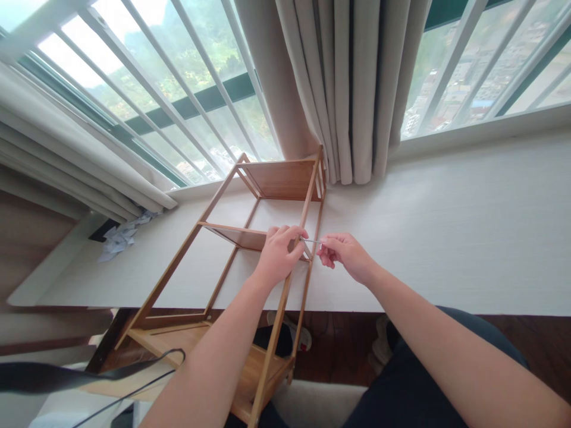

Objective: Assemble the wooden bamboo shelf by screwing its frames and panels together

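Observation:
A wooden shelf rack (285, 179) lies on its side across the white ledge, its lower end hanging out past the ledge's front edge. My left hand (280, 252) is wrapped round the rack's near right rail, close to where the middle shelf joins it. In the fingertips of my right hand (341, 252), just right of that rail, is a thin metal hex key (311, 241). Its far end meets the rail beside my left fingers. Whatever screw sits at that joint is too small to make out.
The white ledge (464, 220) runs below the barred windows. Grey curtains (352, 89) hang behind the rack. Crumpled paper (118, 241) lies at the ledge's left end. A black strap (44, 375) and thin cord are at lower left. Shoes (303, 339) show on the dark floor.

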A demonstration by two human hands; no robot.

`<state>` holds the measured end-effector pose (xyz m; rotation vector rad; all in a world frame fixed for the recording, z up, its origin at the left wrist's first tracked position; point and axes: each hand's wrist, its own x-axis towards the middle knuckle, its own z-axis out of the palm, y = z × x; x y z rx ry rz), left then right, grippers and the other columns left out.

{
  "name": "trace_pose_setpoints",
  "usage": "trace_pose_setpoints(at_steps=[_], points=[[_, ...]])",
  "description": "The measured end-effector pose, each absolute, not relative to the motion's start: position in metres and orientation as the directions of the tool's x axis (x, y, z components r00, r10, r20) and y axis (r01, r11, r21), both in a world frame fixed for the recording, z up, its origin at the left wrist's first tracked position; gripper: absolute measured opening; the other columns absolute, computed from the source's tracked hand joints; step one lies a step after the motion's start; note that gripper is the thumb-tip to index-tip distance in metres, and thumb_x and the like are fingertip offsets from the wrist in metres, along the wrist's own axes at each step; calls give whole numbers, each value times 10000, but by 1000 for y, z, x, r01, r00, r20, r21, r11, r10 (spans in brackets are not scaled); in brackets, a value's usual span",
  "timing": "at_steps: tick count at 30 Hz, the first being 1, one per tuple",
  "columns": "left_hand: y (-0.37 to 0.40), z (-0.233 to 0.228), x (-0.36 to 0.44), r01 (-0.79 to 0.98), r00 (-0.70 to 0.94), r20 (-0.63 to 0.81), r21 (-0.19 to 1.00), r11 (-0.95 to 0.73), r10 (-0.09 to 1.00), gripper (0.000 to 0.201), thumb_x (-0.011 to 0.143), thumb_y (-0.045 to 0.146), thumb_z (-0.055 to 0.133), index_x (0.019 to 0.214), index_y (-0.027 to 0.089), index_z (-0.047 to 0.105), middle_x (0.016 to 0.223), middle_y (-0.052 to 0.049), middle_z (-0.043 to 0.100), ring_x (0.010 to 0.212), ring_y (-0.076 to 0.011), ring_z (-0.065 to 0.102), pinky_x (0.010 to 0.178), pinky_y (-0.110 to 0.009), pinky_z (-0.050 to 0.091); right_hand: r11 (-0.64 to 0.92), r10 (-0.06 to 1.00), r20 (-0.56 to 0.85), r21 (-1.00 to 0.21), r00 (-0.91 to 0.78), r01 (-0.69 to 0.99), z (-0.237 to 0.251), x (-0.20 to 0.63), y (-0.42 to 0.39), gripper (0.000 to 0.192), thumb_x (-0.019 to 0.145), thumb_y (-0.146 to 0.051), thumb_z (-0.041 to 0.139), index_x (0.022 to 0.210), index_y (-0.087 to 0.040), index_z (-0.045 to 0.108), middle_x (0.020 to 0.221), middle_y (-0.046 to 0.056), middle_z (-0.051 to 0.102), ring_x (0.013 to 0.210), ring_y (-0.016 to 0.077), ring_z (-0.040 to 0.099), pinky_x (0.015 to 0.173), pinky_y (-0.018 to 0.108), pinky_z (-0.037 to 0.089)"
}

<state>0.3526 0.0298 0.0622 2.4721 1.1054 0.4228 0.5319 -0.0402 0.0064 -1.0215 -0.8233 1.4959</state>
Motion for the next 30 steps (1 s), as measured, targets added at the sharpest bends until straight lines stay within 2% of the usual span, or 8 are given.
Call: trace_pose_setpoints(at_steps=[3,5,8,11,15,22,26,30], points=[[30,62,353,639,641,110,471,-608,760,207,902,224,518,1010,285,684,975,4,671,1002,-222,520,1011,-373,383,-79,997,-82,-974,5,-212,7,535,-42,189,797,-316,575,703,-174,656,572,16,618,521,132,515,515,264,389],[30,62,353,643,640,104,470,-605,761,206,902,229,520,1011,285,686,975,1,671,1000,-224,521,1010,-377,387,0,999,-1,-999,49,-32,7,538,-44,125,796,-254,563,760,-181,658,624,3,627,573,133,523,561,266,404],[29,62,353,646,638,94,476,-597,765,208,903,233,520,1015,285,688,975,-1,671,1007,-226,517,1013,-381,386,105,988,132,-960,86,258,7,543,-47,93,828,-237,581,855,-195,659,645,-19,612,589,130,508,603,272,404],[29,62,353,647,632,88,488,-586,770,211,900,230,520,1014,284,689,980,2,670,1013,-227,514,1026,-387,375,186,972,229,-891,56,415,6,548,-48,96,855,-247,600,919,-208,660,654,-23,621,588,132,513,637,278,416],[29,63,353,641,636,90,492,-589,767,207,897,227,518,1005,281,686,978,5,667,1014,-228,511,1021,-387,375,253,955,296,-834,11,490,4,550,-48,110,867,-263,623,951,-230,686,721,-1,674,605,143,531,667,287,429],[29,64,353,650,634,84,481,-589,769,216,906,235,514,1023,282,689,979,0,666,1013,-227,518,1011,-379,383,340,922,388,-787,-17,515,1,551,-47,201,912,-317,620,1071,-257,727,814,30,714,632,157,541,709,302,449],[29,63,354,647,636,90,478,-594,766,207,905,238,520,1022,282,685,987,2,669,1022,-224,521,1006,-368,384,398,896,441,-751,-48,528,1,552,-47,208,951,-338,591,1071,-246,734,833,38,718,651,160,553,722,307,449],[30,63,354,645,637,86,486,-590,766,205,905,236,520,1019,278,685,985,2,668,1023,-226,518,1009,-369,379,383,903,428,-761,-38,524,0,552,-47,220,962,-375,590,1044,-242,745,834,47,723,656,168,554,718,314,440]])
